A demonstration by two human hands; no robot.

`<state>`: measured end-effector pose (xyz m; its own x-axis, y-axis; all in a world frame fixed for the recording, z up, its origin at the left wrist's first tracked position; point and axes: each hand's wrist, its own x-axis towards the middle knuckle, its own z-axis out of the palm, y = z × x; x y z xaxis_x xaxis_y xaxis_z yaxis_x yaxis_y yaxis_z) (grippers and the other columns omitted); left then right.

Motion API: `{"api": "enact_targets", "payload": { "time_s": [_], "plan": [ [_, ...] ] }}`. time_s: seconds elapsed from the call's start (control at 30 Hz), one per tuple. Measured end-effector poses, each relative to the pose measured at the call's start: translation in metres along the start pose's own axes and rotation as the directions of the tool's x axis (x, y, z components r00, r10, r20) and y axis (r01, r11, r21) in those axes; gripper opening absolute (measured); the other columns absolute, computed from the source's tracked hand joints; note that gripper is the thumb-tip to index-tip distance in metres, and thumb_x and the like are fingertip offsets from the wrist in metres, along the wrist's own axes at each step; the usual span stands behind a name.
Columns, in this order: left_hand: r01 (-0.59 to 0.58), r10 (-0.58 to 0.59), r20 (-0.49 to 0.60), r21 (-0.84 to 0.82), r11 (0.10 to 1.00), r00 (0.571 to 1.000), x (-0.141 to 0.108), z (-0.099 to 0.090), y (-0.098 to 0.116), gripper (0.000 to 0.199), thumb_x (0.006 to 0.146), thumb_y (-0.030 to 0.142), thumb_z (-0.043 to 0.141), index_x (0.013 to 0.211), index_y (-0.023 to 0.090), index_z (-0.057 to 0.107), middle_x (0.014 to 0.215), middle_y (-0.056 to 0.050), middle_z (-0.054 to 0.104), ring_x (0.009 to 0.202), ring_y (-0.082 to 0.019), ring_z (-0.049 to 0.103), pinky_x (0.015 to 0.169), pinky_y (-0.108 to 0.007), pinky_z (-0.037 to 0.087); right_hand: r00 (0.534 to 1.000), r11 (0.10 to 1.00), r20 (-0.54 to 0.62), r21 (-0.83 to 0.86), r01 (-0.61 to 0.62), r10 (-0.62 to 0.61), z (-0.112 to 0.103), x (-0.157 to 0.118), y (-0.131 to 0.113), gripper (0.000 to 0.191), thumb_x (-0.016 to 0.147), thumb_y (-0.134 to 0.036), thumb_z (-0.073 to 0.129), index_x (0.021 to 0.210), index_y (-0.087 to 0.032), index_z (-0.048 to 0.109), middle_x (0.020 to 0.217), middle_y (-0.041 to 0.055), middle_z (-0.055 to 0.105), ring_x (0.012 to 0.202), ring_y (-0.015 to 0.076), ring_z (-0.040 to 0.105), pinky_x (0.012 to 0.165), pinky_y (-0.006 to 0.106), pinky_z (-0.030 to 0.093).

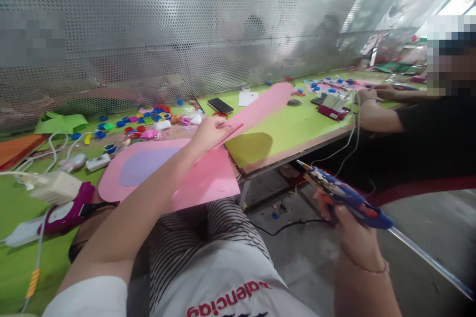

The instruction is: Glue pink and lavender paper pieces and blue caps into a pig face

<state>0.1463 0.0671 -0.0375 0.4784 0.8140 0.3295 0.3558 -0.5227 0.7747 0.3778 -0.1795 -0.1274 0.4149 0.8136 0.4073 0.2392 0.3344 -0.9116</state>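
My left hand (pixel 213 132) pinches the near end of a pink paper piece (pixel 269 101), which is raised and slanted over the table. Below that arm lies a larger pink sheet (pixel 219 176) with a rounded left side. A lilac paper shape (pixel 143 166) rests on its left part, partly covered by my forearm. Out to the right, past the table edge, my right hand (pixel 344 223) is wrapped round a blue hot glue gun (pixel 345 195). The gun's nozzle points up and left, and a clear glue stick (pixel 431 260) sticks out of its back end.
Colourful bottle caps (pixel 148 116) are scattered along the perforated metal screen (pixel 148 34). A black phone (pixel 220 105) lies beyond my left hand. Purple power strips (pixel 67 213) and white cables occupy the left side. A co-worker in a dark top (pixel 427 143) sits close on the right.
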Motion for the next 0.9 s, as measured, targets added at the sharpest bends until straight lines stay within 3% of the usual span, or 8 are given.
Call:
{"api": "enact_targets", "payload": {
  "time_s": [0.1, 0.2, 0.33, 0.43, 0.53, 0.63, 0.9],
  "plan": [
    [-0.033, 0.035, -0.038, 0.047, 0.998, 0.999, -0.001, -0.001, -0.001, 0.018, 0.074, 0.028, 0.055, 0.063, 0.014, 0.058, 0.059, 0.003, 0.05, 0.062, -0.012, 0.047, 0.059, -0.023, 0.033, 0.999, 0.998, 0.022, -0.042, -0.041, 0.042, 0.007, 0.006, -0.004, 0.03, 0.077, -0.043, 0.058, 0.095, -0.02, 0.059, 0.069, 0.004, 0.058, 0.048, 0.0135, 0.045, 0.042, 0.028, 0.035],
    [-0.064, 0.065, 0.003, 0.127, 0.99, 0.998, -0.006, 0.008, -0.003, 0.021, 0.075, 0.027, 0.053, 0.059, 0.015, 0.055, 0.053, 0.004, 0.042, 0.056, -0.01, 0.042, 0.055, -0.023, 0.03, 0.993, 0.978, 0.046, -0.183, -0.1, 0.111, 0.022, 0.021, -0.014, 0.028, 0.074, -0.041, 0.063, 0.092, -0.02, 0.058, 0.069, 0.0029, 0.059, 0.051, 0.0137, 0.048, 0.045, 0.027, 0.038],
    [-0.136, 0.119, 0.123, 0.146, 0.98, 0.985, -0.019, 0.032, -0.013, 0.027, 0.075, 0.029, 0.052, 0.052, 0.015, 0.051, 0.049, 0.005, 0.037, 0.052, -0.009, 0.037, 0.052, -0.023, 0.027, 0.984, 0.899, 0.157, -0.437, -0.004, 0.08, 0.048, 0.042, -0.021, 0.024, 0.074, -0.04, 0.062, 0.082, -0.018, 0.06, 0.063, 0.0018, 0.058, 0.054, 0.0142, 0.051, 0.049, 0.026, 0.041],
    [-0.076, 0.061, 0.23, 0.06, 0.995, 0.971, -0.029, 0.052, -0.024, 0.024, 0.074, 0.032, 0.055, 0.057, 0.015, 0.059, 0.051, 0.003, 0.047, 0.055, -0.011, 0.046, 0.055, -0.023, 0.033, 0.965, 0.858, 0.255, -0.507, 0.081, 0.059, 0.062, 0.048, -0.018, 0.024, 0.077, -0.039, 0.06, 0.083, -0.016, 0.062, 0.074, 0.0052, 0.066, 0.066, 0.018, 0.059, 0.06, 0.027, 0.047],
    [0.017, -0.016, 0.268, -0.003, 1.0, 0.963, -0.035, 0.064, -0.035, 0.02, 0.072, 0.031, 0.056, 0.072, 0.015, 0.068, 0.066, 0.0, 0.064, 0.067, -0.015, 0.057, 0.063, -0.024, 0.04, 0.937, 0.861, 0.335, -0.5, 0.091, 0.096, 0.071, 0.047, -0.013, 0.023, 0.08, -0.037, 0.057, 0.09, -0.018, 0.064, 0.084, 0.0056, 0.069, 0.075, 0.0194, 0.063, 0.067, 0.027, 0.049],
    [0.053, -0.042, 0.259, -0.036, 0.998, 0.965, -0.037, 0.067, -0.04, 0.021, 0.073, 0.03, 0.056, 0.077, 0.015, 0.07, 0.078, -0.002, 0.07, 0.077, -0.017, 0.062, 0.07, -0.026, 0.044, 0.921, 0.858, 0.375, -0.503, 0.103, 0.11, 0.075, 0.046, -0.011, 0.022, 0.082, -0.034, 0.055, 0.093, -0.018, 0.065, 0.088, 0.0053, 0.069, 0.079, 0.0195, 0.064, 0.071, 0.027, 0.049],
    [0.094, -0.063, 0.26, -0.112, 0.989, 0.964, -0.041, 0.066, -0.038, 0.019, 0.074, 0.024, 0.056, 0.083, 0.014, 0.07, 0.083, -0.005, 0.071, 0.078, -0.017, 0.064, 0.071, -0.027, 0.047, 0.919, 0.765, 0.379, -0.622, 0.166, 0.109, 0.085, 0.054, -0.004, 0.021, 0.08, -0.033, 0.056, 0.088, -0.017, 0.067, 0.087, 0.0085, 0.07, 0.08, 0.0228, 0.065, 0.073, 0.033, 0.049]
  ]
}}
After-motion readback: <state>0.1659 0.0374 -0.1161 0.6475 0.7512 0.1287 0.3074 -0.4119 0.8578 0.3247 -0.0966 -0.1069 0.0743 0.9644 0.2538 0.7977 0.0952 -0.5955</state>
